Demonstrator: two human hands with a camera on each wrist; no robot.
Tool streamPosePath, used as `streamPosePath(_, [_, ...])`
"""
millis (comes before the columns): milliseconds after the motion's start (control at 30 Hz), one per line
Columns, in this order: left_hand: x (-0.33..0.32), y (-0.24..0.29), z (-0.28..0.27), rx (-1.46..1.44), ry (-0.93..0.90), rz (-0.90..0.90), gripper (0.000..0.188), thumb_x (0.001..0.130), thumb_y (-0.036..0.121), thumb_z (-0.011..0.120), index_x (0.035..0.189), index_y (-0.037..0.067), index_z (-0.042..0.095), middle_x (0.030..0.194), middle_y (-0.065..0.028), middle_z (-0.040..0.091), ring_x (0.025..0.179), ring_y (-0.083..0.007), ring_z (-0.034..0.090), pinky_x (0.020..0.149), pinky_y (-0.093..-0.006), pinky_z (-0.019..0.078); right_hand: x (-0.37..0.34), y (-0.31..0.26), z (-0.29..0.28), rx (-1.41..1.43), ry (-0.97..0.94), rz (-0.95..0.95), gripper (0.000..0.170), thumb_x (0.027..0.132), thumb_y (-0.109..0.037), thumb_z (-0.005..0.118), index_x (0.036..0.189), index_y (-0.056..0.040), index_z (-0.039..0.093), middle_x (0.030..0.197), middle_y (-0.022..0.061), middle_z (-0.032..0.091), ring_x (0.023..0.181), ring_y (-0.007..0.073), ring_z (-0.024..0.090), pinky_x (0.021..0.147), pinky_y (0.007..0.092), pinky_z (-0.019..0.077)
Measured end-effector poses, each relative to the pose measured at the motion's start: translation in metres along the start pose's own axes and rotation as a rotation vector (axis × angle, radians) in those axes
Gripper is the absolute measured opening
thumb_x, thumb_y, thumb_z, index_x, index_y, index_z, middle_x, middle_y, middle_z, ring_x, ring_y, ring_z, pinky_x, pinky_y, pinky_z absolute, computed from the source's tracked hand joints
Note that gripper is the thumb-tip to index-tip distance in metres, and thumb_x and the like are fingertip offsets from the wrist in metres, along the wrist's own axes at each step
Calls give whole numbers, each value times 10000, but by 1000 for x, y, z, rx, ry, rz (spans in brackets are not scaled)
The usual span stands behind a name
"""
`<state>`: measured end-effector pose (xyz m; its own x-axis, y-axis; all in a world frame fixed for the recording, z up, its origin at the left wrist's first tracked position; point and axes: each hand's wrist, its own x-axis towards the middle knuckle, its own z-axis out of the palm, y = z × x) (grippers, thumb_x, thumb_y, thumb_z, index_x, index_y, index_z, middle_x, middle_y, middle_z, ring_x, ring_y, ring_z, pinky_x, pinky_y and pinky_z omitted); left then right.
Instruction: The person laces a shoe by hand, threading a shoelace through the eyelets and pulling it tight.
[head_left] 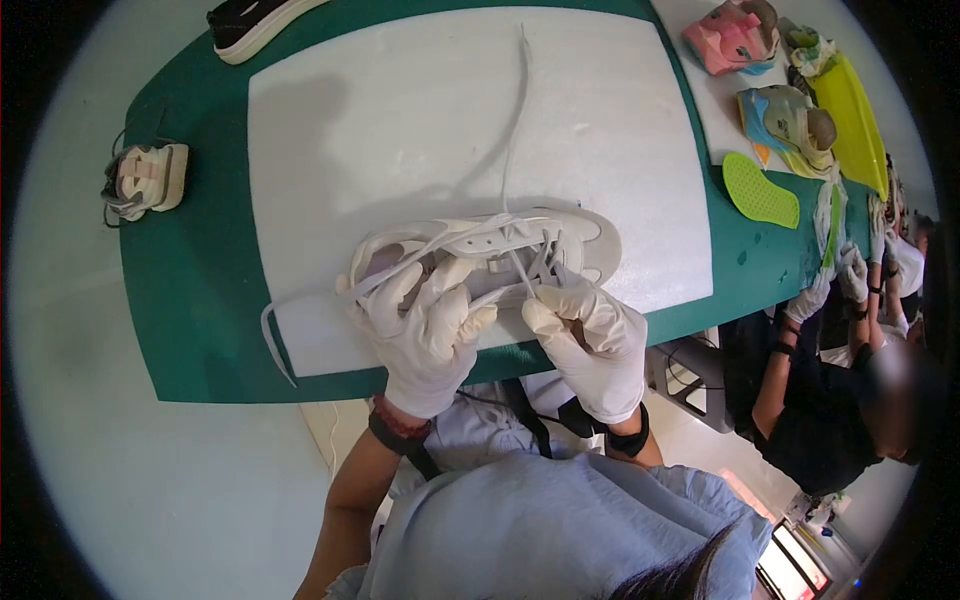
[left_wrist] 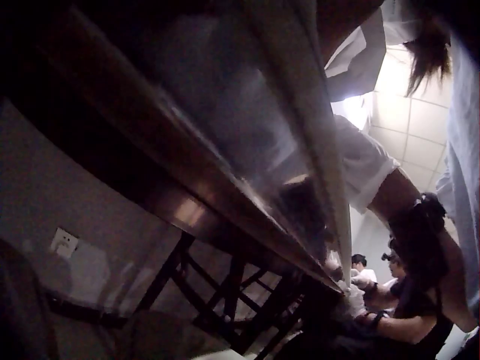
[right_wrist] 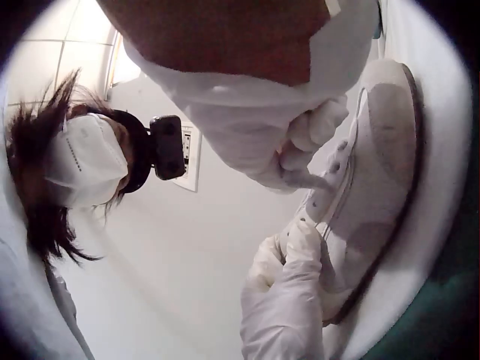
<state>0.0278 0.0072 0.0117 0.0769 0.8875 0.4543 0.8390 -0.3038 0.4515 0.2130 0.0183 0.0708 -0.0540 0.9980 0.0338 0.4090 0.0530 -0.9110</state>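
A white lace-up sneaker point(head_left: 585, 240) lies on its side on the white board, toe to the right in the head view. My gloved left hand point(head_left: 430, 330) grips its near side by the opening, fingers curled over the edge. At the front of the lacing, my gloved right hand point(head_left: 595, 345) pinches a white shoelace point(head_left: 522, 272) between thumb and fingers. One long lace end point(head_left: 518, 110) stretches away across the board; another hangs over its near left edge. In the right wrist view, the right hand point(right_wrist: 300, 150) has a fingertip at the eyelets, and the left hand point(right_wrist: 285, 300) holds the eyelet flap.
The white board point(head_left: 400, 110) covers most of the green table point(head_left: 200, 300). A small shoe point(head_left: 150, 180) sits at the left, a dark shoe point(head_left: 255, 25) at the top. Colourful shoes point(head_left: 735, 40), a green insole point(head_left: 760, 190) and a yellow-green tray point(head_left: 850, 120) lie right, near another person point(head_left: 820, 400).
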Motion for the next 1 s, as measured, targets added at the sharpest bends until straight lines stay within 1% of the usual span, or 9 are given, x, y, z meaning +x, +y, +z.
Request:
streamPosePath(133, [-1,0,2,3,24,-1,281,981,455,632,911,183,627,1197,59,706,1175,-251,505,1044,-593,288,-4,-1,-2,18,-11,-53,114,852,-92,809,868,-81,697,735,69,644,587,225,623,554,318,477])
streamPosePath(233, [1,0,3,-4,57,3,286,972,462,644,905,187,608,1193,64,703,1171,-249,506,1036,-602,293,-6,-2,-9,-78,-80,-107,122,838,-104,815,855,-86,695,712,66,617,570,246,609,535,337,464])
streamPosePath(333, [1,0,4,21,98,14,286,963,469,654,914,192,605,1196,67,700,1170,-246,504,1037,-607,295,-4,-4,-10,-72,-74,-216,203,779,15,812,799,-75,632,616,25,525,503,168,512,493,294,385])
streamPosePath(433, [4,1,2,30,97,6,280,958,471,660,929,197,613,1193,71,701,1174,-241,498,1042,-608,296,-9,0,-16,-116,-124,-188,172,804,-122,818,787,-92,650,672,64,558,544,267,574,504,352,441])
streamPosePath(533, [3,1,3,29,97,-9,274,953,467,666,933,198,616,1189,76,704,1180,-241,492,1040,-605,300,-14,-1,-18,-156,-157,-209,179,788,-129,821,777,-107,644,653,57,524,527,259,553,482,360,425])
streamPosePath(633, [3,2,1,37,59,-3,272,945,461,674,933,196,616,1196,80,708,1184,-243,488,1040,-593,304,-14,4,-18,-150,-194,-346,186,771,-145,828,778,-121,644,639,45,506,516,245,539,465,364,416])
streamPosePath(800, [-2,-1,1,18,11,-15,269,932,444,691,938,186,616,1221,77,714,1176,-244,492,1046,-566,305,-15,3,-19,-204,-208,-389,196,769,-150,825,782,-122,632,636,33,509,512,230,536,457,351,414])
streamPosePath(1000, [2,-1,3,40,60,31,268,927,438,699,918,184,615,1221,68,713,1149,-244,505,1038,-553,315,-12,4,-22,-191,-255,-411,184,772,-148,815,788,-121,634,638,35,511,522,232,547,461,357,423])
